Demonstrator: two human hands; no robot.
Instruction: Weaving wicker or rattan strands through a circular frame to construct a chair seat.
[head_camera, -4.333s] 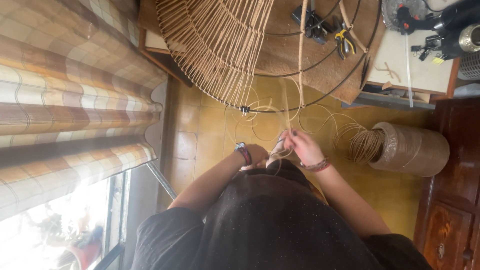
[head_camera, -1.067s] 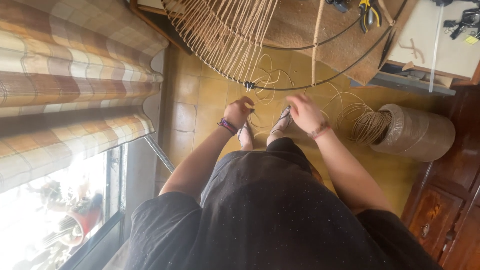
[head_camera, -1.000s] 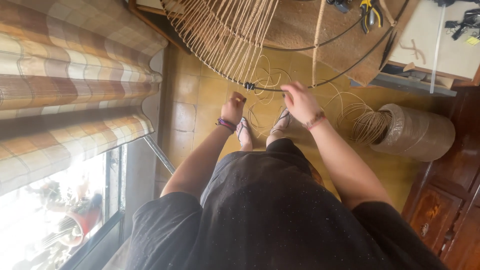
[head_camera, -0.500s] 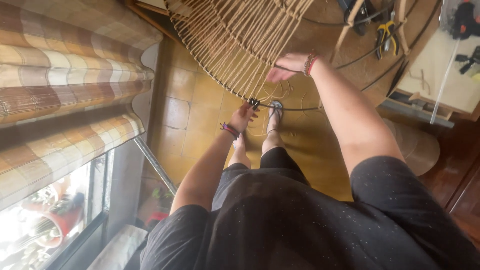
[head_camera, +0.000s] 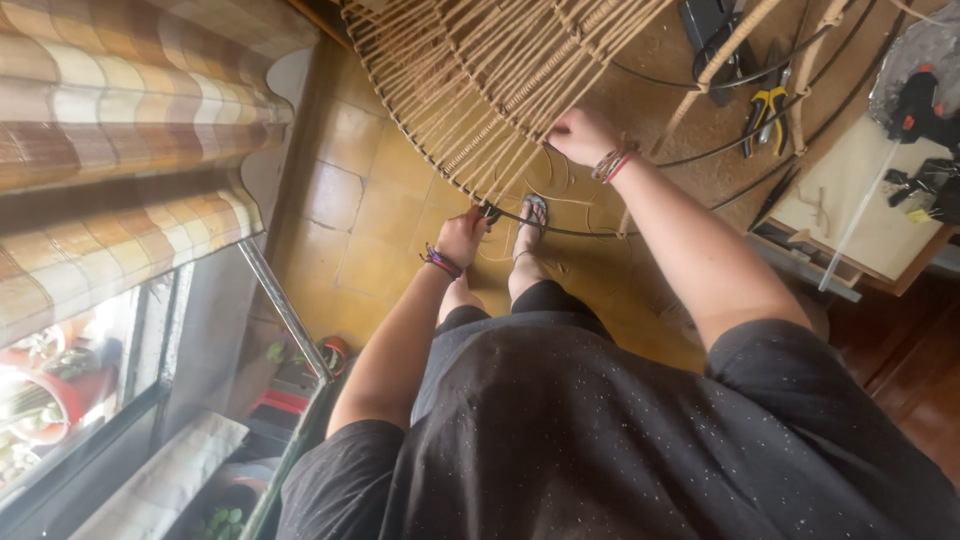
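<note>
A large round frame of black wire, strung with many tan cords, hangs over the yellow tiled floor in front of me. My left hand, with a beaded band at the wrist, is closed at the frame's lower black rim. My right hand, also banded at the wrist, reaches higher and pinches a few of the tan cords. Loose cord loops curl below it. My sandalled foot stands just under the rim.
A striped curtain and a window fill the left side, with a slanted metal rail below. A workbench at the right carries yellow-handled pliers and dark tools. Dark wooden furniture stands at the far right.
Both hands rose from near my lap to the frame. The right hand went farther up onto the cords, and the left went to the rim. The roll of cord on the floor is out of view.
</note>
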